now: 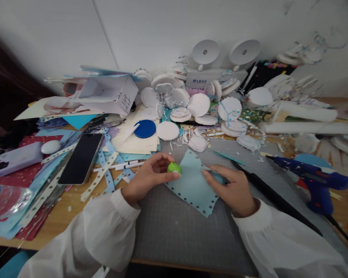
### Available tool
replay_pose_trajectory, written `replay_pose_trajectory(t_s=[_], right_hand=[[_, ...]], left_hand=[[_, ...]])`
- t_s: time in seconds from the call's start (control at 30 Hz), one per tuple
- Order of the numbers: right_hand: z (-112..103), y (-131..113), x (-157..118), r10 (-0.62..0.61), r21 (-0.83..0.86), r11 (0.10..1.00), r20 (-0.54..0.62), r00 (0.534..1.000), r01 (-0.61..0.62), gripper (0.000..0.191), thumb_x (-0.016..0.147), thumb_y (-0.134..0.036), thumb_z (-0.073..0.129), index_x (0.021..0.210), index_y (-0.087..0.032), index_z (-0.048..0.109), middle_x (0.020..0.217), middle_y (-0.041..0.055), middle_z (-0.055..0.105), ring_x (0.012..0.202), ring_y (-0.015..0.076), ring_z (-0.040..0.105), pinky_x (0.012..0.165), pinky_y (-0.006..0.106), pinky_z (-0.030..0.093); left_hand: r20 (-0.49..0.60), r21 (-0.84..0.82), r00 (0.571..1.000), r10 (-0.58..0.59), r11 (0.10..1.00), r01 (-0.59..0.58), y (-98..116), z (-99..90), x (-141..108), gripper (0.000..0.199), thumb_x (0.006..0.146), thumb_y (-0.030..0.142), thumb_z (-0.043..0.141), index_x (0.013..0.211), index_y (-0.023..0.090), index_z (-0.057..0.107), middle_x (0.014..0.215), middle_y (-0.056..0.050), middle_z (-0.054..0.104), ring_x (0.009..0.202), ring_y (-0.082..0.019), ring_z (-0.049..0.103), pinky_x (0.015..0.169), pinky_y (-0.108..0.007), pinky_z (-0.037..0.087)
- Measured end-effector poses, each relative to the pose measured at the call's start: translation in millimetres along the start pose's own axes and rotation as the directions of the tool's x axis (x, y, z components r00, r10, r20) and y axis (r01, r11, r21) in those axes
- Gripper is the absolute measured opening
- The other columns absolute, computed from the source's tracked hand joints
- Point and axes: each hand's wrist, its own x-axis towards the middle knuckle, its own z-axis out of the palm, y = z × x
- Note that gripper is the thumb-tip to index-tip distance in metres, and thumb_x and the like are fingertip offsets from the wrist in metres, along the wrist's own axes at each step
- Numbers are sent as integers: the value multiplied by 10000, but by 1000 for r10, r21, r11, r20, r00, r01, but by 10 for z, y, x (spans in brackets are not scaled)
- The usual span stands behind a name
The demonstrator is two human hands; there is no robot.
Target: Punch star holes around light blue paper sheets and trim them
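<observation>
My left hand (150, 173) is closed, thumb and fingertips pinching a small bright green rounded piece (174, 168) whose material I cannot make out. Beside it, a light blue sheet of paper (191, 183) with a row of small dark printed marks along its edges stands out over the grey mat. On the paper's right side, my right hand (233, 187) grips it between thumb and fingers. Its lower fingers are partly hidden. Teal tweezers (229, 157) lie just beyond the right hand, and a long black tool (274, 195) passes behind it.
The grey cutting mat (174, 239) spans the front. On the right lies a blue glue gun (316, 179). White round pieces (198, 105) and a blue disc (145, 128) crowd the back. A phone (81, 158), paper strips (104, 173) and a white box (107, 94) are left.
</observation>
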Motion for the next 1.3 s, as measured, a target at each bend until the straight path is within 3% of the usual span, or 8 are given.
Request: replay_pose_trajectory(t_s=[0.17, 0.33, 0.6, 0.9, 1.17, 1.3], right_hand=[[-27, -35, 2, 138, 65, 985, 231, 963, -157, 155, 776, -317, 625, 696, -215, 709, 631, 22, 721, 534, 201, 662, 470, 285, 535], [8, -37, -38, 107, 126, 980, 332, 937, -157, 150, 781, -305, 610, 700, -226, 709, 669, 27, 734, 576, 211, 676, 519, 304, 552], [3, -48, -25, 109, 177, 968, 337, 935, -176, 111, 747, -297, 640, 708, -224, 712, 705, 41, 749, 599, 226, 695, 550, 313, 572], [9, -54, -44, 83, 190, 968, 370, 925, -163, 103, 758, -279, 629, 723, -233, 714, 708, 28, 748, 591, 205, 694, 548, 288, 573], [3, -36, -52, 73, 154, 978, 393, 917, -144, 113, 767, -282, 622, 723, -237, 716, 701, 26, 746, 591, 203, 691, 542, 285, 568], [0, -32, -53, 67, 153, 979, 378, 923, -134, 125, 774, -278, 609, 725, -229, 713, 711, 29, 748, 598, 200, 693, 540, 277, 564]], left_hand=[[19, 19, 1000, -18, 1000, 17, 62, 24, -35, 327, 620, 149, 801, 837, 162, 557, 776, 29, 563, 711, -90, 535, 647, -203, 423], [-11, -5, 1000, -15, 1000, 15, 28, 26, -25, 333, 606, 161, 814, 835, 165, 573, 801, 24, 597, 733, -98, 563, 698, -225, 438], [-6, 100, 988, -152, 983, 152, 29, -42, -38, 338, 606, 214, 818, 901, 150, 666, 869, -29, 687, 807, -152, 618, 799, -299, 456], [52, 270, 969, -241, 938, 218, 134, -66, -60, 234, 651, 225, 778, 852, 144, 688, 814, -24, 680, 777, -146, 611, 745, -263, 463], [26, 215, 984, -174, 963, 164, 135, -63, -95, 286, 646, 233, 782, 903, 162, 677, 875, -30, 685, 842, -167, 619, 807, -292, 457], [74, 259, 984, -164, 956, 140, 135, -63, -96, 263, 660, 236, 773, 891, 162, 672, 864, -29, 675, 837, -170, 613, 792, -288, 457]])
